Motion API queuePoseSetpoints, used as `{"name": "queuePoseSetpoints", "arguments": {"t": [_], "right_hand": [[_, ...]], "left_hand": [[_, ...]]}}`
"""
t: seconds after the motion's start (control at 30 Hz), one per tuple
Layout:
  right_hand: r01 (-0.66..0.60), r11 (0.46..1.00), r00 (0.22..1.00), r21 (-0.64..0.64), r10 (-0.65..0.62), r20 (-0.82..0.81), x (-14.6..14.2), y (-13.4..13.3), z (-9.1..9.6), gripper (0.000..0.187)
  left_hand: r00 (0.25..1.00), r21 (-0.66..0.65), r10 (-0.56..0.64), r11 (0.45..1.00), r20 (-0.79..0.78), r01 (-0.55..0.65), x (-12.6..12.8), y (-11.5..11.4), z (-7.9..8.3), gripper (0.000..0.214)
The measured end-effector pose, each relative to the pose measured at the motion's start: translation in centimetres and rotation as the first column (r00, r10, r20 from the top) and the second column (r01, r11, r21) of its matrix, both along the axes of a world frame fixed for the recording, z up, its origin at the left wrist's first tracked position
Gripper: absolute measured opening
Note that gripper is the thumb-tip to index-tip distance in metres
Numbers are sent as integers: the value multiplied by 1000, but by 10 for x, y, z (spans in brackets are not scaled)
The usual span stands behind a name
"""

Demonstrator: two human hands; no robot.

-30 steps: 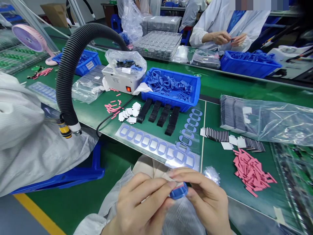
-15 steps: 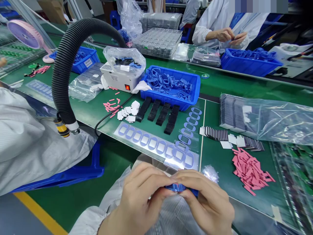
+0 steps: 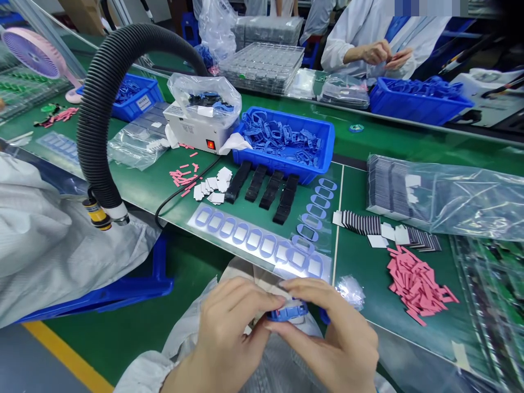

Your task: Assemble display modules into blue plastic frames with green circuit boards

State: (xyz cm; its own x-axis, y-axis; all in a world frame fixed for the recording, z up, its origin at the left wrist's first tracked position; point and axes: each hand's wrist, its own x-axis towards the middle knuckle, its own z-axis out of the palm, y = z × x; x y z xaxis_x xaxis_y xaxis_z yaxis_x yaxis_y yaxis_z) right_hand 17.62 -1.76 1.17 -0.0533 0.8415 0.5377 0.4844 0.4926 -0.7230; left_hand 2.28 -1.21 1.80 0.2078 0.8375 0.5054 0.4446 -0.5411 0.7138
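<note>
Over my lap, in front of the bench edge, a small blue plastic frame piece (image 3: 289, 311) with a bit of red at its left end sits between my two hands. My left hand (image 3: 233, 322) pinches its left end with thumb and fingers. On its other side my right hand (image 3: 331, 327) grips it, thumb below and forefinger arched over the top. Part of the piece is covered by my fingers. Just beyond my hands lies a clear sheet (image 3: 262, 240) bearing a row of blue oval rings with white centres.
A blue bin (image 3: 327, 153) of blue frames stands mid-bench, black strips (image 3: 268, 191) before it. Pink strips (image 3: 415, 284) and a bagged stack of dark cards (image 3: 393, 188) lie right. A black hose (image 3: 88, 125) arches at left; a co-worker's hands (image 3: 385, 54) are opposite.
The blue piece has turned in my fingers and shows more of its side. My right forefinger has lifted from it somewhat. The view has shifted slightly.
</note>
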Motion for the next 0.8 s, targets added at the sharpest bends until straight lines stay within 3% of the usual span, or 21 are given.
{"name": "queuePoseSetpoints", "arguments": {"t": [0.1, 0.27, 0.47, 0.63, 0.8], "right_hand": [[151, 983, 981, -100, -162, -110, -4, -7, -8, 42], [128, 969, 970, -212, -167, -178, -3, -13, -9, 33], [-70, 948, 947, -312, -35, -320, 6, -7, -1, 15], [-281, 900, 903, -332, 131, -410, 16, -3, 3, 12], [-333, 892, 866, -306, 161, -474, 20, 0, 1, 13]], "left_hand": [[999, 6, 27, 1000, 39, -27, 3, -1, 1, 15], [995, 11, 45, 999, 90, -46, 5, -3, -1, 19], [988, -65, 16, 998, 153, -6, 2, -6, -3, 20], [969, -175, -11, 983, 249, 56, 2, -8, 0, 15], [941, -289, 13, 953, 338, 91, 5, -11, -4, 19]]}}
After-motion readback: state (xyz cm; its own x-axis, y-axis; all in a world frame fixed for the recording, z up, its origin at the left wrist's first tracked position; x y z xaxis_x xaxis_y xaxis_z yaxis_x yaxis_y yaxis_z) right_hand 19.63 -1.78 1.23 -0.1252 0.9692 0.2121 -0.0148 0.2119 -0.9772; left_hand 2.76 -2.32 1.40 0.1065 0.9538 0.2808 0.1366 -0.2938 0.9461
